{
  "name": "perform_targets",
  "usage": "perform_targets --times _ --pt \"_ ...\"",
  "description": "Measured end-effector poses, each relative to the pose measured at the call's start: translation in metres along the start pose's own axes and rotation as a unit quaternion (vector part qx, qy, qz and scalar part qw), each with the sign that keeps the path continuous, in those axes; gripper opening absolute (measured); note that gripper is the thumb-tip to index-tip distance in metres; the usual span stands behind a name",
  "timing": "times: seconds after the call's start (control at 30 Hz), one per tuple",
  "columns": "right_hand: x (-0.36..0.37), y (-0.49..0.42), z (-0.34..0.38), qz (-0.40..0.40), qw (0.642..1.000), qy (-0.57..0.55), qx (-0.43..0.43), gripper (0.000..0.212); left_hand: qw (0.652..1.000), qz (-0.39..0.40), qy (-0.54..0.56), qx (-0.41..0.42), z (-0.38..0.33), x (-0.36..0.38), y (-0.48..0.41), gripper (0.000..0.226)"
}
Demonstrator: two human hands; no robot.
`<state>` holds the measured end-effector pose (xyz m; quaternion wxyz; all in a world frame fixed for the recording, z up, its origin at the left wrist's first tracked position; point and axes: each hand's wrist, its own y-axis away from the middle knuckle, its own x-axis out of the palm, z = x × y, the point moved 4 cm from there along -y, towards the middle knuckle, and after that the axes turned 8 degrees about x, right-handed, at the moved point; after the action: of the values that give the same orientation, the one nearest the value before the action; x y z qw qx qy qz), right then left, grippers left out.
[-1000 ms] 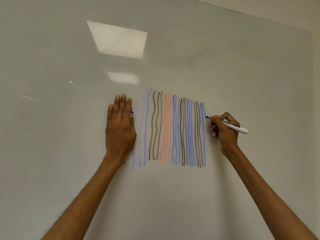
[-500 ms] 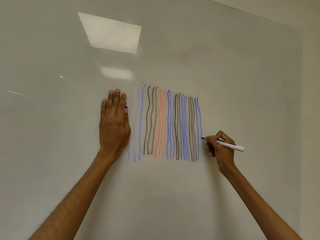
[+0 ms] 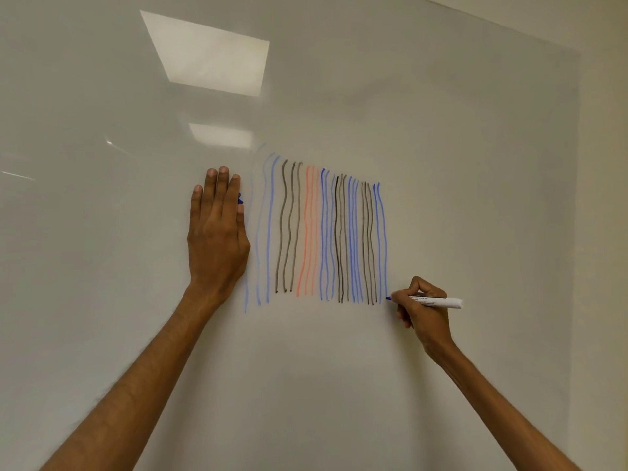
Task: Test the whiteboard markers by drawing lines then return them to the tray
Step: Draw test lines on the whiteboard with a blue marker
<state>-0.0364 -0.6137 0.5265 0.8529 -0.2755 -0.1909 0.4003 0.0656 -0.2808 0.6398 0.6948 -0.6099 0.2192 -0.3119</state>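
- The board (image 3: 475, 164) fills nearly the whole view, glossy and pale, with a strip of wall (image 3: 605, 198) past its right edge
- A band of wavy upright lines (image 3: 319, 232) sits at the middle of the board: faint blue ones at the left, then grey-black, then orange, then blue and black by turns, closely packed
- The last line (image 3: 384, 239) on the right is blue and runs from the top of the band down to its bottom
- The right hand (image 3: 423, 314) is at the lower right corner of the band, its fingers and thumb curled round a marker (image 3: 438, 301) near the writing end
- The marker has a white barrel with small dark print, lies nearly level and points left; its back end sticks out to the right of the hand
- Its blue tip (image 3: 388, 297) meets the board at the foot of the last line
- The left hand (image 3: 217, 239) lies flat on the board just left of the band, fingers straight, close together and pointing up, thumb along the side
- A small blue piece (image 3: 240, 199) peeks out beside the index finger of that hand; what it is cannot be told
- Two bright reflections (image 3: 210, 52) of ceiling panels show on the board above the left hand
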Motion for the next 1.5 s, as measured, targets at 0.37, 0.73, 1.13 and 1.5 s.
perform_targets --times 0.37,0.73,1.13,1.5 --pt "-0.004 -0.010 0.030 -0.020 0.998 -0.050 -0.027 0.016 1.000 0.002 0.001 -0.002 -0.001 -0.001 0.001 0.045" --pt "0.014 -0.073 0.120 -0.045 0.986 -0.132 -0.094 0.019 1.000 0.000 0.000 -0.001 -0.001 -0.002 0.001 0.046" --pt "0.033 -0.091 0.117 -0.062 0.984 -0.155 -0.070 0.009 1.000 -0.002 0.002 0.002 0.000 -0.001 0.002 0.047" --pt "0.018 -0.076 0.094 -0.068 0.986 -0.144 -0.052 0.008 1.000 0.002 -0.003 -0.003 0.000 0.000 0.002 0.047"
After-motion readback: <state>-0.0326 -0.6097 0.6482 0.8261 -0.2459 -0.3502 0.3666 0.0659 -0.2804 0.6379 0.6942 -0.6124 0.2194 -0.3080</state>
